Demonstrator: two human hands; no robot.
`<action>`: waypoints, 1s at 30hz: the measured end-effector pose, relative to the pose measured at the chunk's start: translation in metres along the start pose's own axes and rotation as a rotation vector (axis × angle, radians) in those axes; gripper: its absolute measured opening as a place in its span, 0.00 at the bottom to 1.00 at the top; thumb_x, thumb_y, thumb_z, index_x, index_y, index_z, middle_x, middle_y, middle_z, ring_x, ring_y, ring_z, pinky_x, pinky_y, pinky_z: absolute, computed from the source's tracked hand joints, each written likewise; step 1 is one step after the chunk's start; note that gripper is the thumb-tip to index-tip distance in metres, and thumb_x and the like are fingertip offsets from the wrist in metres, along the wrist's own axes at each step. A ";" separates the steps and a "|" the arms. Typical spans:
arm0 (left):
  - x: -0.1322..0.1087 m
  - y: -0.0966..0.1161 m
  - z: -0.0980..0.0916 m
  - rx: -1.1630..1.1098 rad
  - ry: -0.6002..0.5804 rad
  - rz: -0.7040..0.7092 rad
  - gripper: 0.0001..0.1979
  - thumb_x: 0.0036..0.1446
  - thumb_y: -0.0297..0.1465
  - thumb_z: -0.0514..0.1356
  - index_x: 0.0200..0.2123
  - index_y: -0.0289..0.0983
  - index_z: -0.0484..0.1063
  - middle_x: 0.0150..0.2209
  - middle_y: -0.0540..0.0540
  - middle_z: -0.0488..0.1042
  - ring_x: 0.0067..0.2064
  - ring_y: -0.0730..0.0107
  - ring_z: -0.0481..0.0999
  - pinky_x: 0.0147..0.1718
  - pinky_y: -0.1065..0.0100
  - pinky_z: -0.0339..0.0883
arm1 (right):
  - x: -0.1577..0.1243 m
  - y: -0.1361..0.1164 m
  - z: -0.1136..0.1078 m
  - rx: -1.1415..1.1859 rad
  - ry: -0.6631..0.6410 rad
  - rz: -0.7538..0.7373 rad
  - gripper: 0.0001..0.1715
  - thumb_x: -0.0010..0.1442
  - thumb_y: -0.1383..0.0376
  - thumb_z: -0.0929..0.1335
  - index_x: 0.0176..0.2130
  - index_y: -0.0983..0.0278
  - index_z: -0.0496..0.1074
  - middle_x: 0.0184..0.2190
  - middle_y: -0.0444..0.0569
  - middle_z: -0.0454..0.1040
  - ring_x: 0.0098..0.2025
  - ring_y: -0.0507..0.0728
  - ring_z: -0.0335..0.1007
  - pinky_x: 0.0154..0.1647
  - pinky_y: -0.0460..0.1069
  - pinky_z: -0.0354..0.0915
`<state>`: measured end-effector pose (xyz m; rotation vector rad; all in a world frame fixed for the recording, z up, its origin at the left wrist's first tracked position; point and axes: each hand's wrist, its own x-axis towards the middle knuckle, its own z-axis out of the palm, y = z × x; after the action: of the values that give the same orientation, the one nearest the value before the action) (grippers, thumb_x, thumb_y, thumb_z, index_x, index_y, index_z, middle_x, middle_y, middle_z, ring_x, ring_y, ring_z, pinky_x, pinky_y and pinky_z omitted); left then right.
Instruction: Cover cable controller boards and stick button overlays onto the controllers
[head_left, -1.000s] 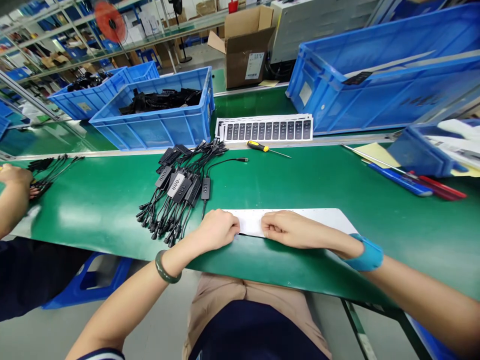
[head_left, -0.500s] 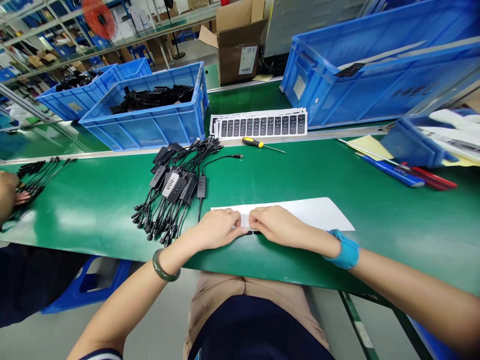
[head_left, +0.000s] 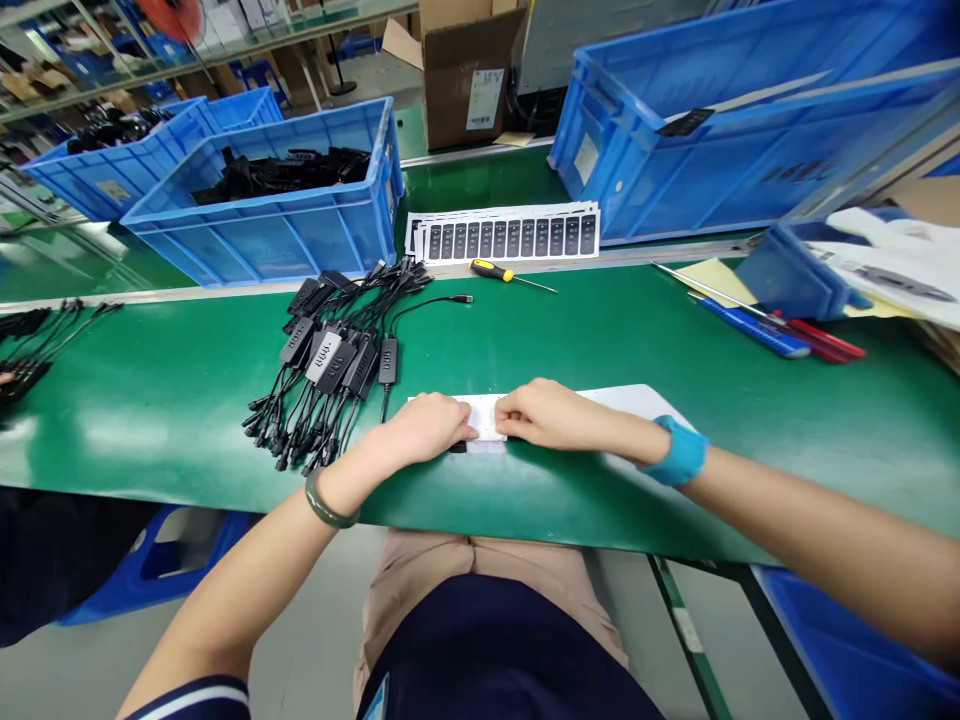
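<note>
A long white sheet (head_left: 622, 398) lies on the green workbench in front of me, its back facing up, with a strip of it bent toward me. The fingers of my left hand (head_left: 433, 428) are closed on its left part, and a small black piece (head_left: 457, 448) shows under the fingertips. Just to the right, my right hand (head_left: 538, 414) pinches the same sheet near the bent strip. Between the hands its white surface is visible. What lies beneath the hands is hidden.
Left of my hands lies a pile of black cables (head_left: 330, 360) with small control boxes. Behind are a yellow-black screwdriver (head_left: 491, 270), printed label sheets (head_left: 510, 235) and blue crates (head_left: 262, 230). A blue cutter (head_left: 750, 325) lies right. At far left, a co-worker's fingers touch cables (head_left: 30, 345).
My hands have moved slightly apart, and more of the bent white strip shows between them. The view has shifted a little. The co-worker's hand at left has mostly left the picture.
</note>
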<state>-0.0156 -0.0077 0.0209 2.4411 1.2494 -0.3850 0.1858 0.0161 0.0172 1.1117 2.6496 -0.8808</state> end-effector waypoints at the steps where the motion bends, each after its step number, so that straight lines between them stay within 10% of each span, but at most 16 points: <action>1: 0.001 -0.001 -0.001 -0.001 -0.014 0.004 0.14 0.65 0.39 0.56 0.37 0.36 0.75 0.39 0.41 0.80 0.41 0.56 0.79 0.37 0.65 0.68 | 0.001 0.002 -0.004 0.086 -0.071 -0.023 0.12 0.58 0.67 0.64 0.28 0.64 0.76 0.27 0.48 0.78 0.28 0.55 0.69 0.29 0.47 0.54; 4: 0.002 -0.001 -0.004 0.001 -0.042 0.009 0.14 0.64 0.41 0.57 0.37 0.36 0.75 0.38 0.41 0.80 0.40 0.57 0.79 0.35 0.66 0.67 | 0.004 0.007 -0.010 0.264 -0.198 -0.040 0.07 0.50 0.67 0.67 0.26 0.63 0.77 0.23 0.43 0.76 0.26 0.53 0.66 0.27 0.46 0.54; 10: 0.001 0.003 -0.008 0.011 -0.059 0.013 0.12 0.65 0.38 0.56 0.36 0.36 0.74 0.38 0.42 0.80 0.40 0.57 0.79 0.34 0.66 0.65 | 0.000 -0.005 -0.003 0.030 -0.020 0.009 0.10 0.52 0.70 0.63 0.21 0.64 0.70 0.19 0.44 0.68 0.22 0.51 0.53 0.25 0.48 0.47; 15: 0.002 0.003 -0.008 0.004 -0.067 0.026 0.11 0.65 0.35 0.56 0.35 0.36 0.74 0.37 0.42 0.80 0.39 0.57 0.79 0.32 0.66 0.65 | -0.009 -0.003 -0.007 0.197 -0.091 -0.070 0.16 0.60 0.63 0.62 0.27 0.65 0.73 0.24 0.46 0.73 0.24 0.52 0.60 0.27 0.47 0.51; 25: 0.001 0.018 -0.004 -0.071 0.021 0.096 0.09 0.63 0.35 0.60 0.42 0.35 0.73 0.43 0.43 0.77 0.45 0.62 0.77 0.42 0.68 0.67 | 0.015 -0.009 -0.013 0.122 -0.227 0.166 0.08 0.46 0.68 0.69 0.26 0.62 0.80 0.21 0.43 0.75 0.25 0.54 0.68 0.24 0.46 0.54; 30: 0.010 0.032 0.002 -0.054 0.067 0.016 0.16 0.65 0.40 0.56 0.39 0.31 0.75 0.39 0.38 0.77 0.42 0.55 0.78 0.40 0.62 0.69 | 0.005 -0.010 -0.001 0.078 -0.056 0.170 0.10 0.55 0.67 0.66 0.29 0.63 0.79 0.26 0.46 0.78 0.29 0.55 0.70 0.27 0.46 0.53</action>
<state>0.0156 -0.0185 0.0218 2.4350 1.2502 -0.2636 0.1758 0.0140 0.0213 1.2887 2.4516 -0.9735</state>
